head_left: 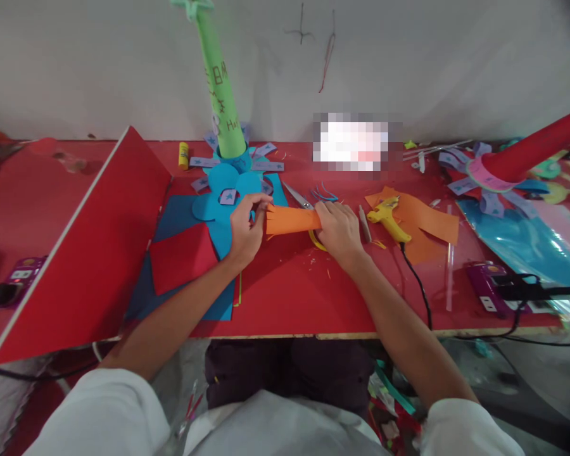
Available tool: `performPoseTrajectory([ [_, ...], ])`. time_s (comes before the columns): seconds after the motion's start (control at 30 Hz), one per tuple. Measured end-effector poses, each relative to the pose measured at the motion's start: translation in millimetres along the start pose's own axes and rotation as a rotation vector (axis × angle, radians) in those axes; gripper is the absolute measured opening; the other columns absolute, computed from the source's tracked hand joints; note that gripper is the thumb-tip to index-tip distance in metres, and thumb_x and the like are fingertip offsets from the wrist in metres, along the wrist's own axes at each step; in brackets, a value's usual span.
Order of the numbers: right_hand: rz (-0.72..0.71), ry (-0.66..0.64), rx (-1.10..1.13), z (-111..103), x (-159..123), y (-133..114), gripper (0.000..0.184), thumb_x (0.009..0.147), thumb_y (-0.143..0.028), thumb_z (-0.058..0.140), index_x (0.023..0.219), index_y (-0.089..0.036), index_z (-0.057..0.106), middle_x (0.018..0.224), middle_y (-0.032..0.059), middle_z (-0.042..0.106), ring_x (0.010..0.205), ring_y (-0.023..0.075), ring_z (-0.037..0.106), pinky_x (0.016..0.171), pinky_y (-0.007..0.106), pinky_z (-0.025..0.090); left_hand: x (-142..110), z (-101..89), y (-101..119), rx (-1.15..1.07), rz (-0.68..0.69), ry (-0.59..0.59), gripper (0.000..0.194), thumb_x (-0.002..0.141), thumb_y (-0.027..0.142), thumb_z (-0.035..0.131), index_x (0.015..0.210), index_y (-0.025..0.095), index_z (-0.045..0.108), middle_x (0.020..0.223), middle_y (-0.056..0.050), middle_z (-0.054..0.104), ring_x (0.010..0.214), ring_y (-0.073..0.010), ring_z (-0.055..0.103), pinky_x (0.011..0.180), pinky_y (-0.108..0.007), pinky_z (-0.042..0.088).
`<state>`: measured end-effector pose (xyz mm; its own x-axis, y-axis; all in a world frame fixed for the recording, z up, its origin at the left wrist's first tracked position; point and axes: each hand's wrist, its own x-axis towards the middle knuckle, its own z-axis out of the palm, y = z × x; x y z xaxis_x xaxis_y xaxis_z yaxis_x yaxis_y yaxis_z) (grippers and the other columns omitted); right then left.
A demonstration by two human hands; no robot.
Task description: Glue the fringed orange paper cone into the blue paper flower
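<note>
A rolled piece of orange paper, its left end cut into a fringe, is held level between my two hands above the red table. My left hand pinches the fringed end between thumb and fingers. Around the plain right end my right hand is closed. Scissors lie just behind the roll, their yellow handle partly hidden by my right hand. Blue paper petals rest beyond my left hand. To the right of my right hand lies a yellow glue gun on orange paper sheets.
A tall green paper tube stands in a blue base at the back. A red board rises on the left, beside red paper on blue sheets. A glue stick stands behind. Purple power strips and cords lie at both sides.
</note>
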<state>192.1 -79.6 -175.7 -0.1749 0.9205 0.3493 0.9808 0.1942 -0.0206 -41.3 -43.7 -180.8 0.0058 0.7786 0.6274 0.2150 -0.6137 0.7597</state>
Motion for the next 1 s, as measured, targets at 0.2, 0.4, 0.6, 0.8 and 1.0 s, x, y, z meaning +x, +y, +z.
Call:
performPoseTrajectory([
  [0.2, -0.025, 0.011, -0.04, -3, -2, -5, 0.032, 0.089, 0.002, 0.058, 0.111, -0.018, 0.07, 0.105, 0.0135, 0.078, 0.102, 0.0315, 0.066, 0.088, 0.04, 0.04, -3, 5.7, -3, -0.044, -0.052, 0.004, 0.039, 0.115, 0.064, 0.058, 0.114, 0.029, 0.075, 0.11, -0.006, 0.078, 0.102, -0.0206, 0.075, 0.092, -0.037, 0.061],
  [0.4, 0.002, -0.008, -0.033, -4, -4, -9, 0.036, 0.09, 0.003, 0.059, 0.118, -0.017, 0.069, 0.108, 0.0151, 0.078, 0.103, 0.033, 0.068, 0.089, 0.041, 0.041, -6, 10.1, -6, -0.098, -0.128, -0.03, 0.037, 0.113, 0.066, 0.06, 0.126, 0.032, 0.07, 0.126, -0.008, 0.075, 0.118, -0.0234, 0.073, 0.103, -0.04, 0.06],
  [0.6, 0.014, 0.011, -0.043, -1, -5, -11, 0.038, 0.088, 0.001, 0.062, 0.12, -0.018, 0.068, 0.108, 0.0142, 0.079, 0.104, 0.0336, 0.069, 0.09, 0.042, 0.044, -8, 11.6, -8, -0.057, -0.12, -0.027, 0.04, 0.114, 0.067, 0.056, 0.125, 0.032, 0.071, 0.13, -0.01, 0.075, 0.123, -0.0244, 0.072, 0.11, -0.041, 0.059],
  [0.8, 0.05, -0.001, -0.006, -1, -3, -13, 0.039, 0.086, 0.002, 0.061, 0.119, -0.017, 0.067, 0.109, 0.0152, 0.078, 0.105, 0.0341, 0.068, 0.091, 0.042, 0.044, -18, 20.3, -17, -0.175, -0.232, -0.046, 0.055, 0.114, 0.074, 0.048, 0.14, 0.032, 0.07, 0.149, -0.012, 0.072, 0.143, -0.0266, 0.069, 0.129, -0.049, 0.051],
  [1.0, 0.051, -0.003, -0.005, -3, -2, -14, 0.035, 0.087, 0.0, 0.062, 0.115, -0.018, 0.068, 0.109, 0.0153, 0.078, 0.104, 0.0336, 0.067, 0.091, 0.042, 0.043, -21, 21.8, -11, -0.229, -0.271, -0.115, 0.056, 0.114, 0.076, 0.046, 0.149, 0.037, 0.068, 0.158, -0.009, 0.07, 0.155, -0.0278, 0.062, 0.136, -0.054, 0.047],
])
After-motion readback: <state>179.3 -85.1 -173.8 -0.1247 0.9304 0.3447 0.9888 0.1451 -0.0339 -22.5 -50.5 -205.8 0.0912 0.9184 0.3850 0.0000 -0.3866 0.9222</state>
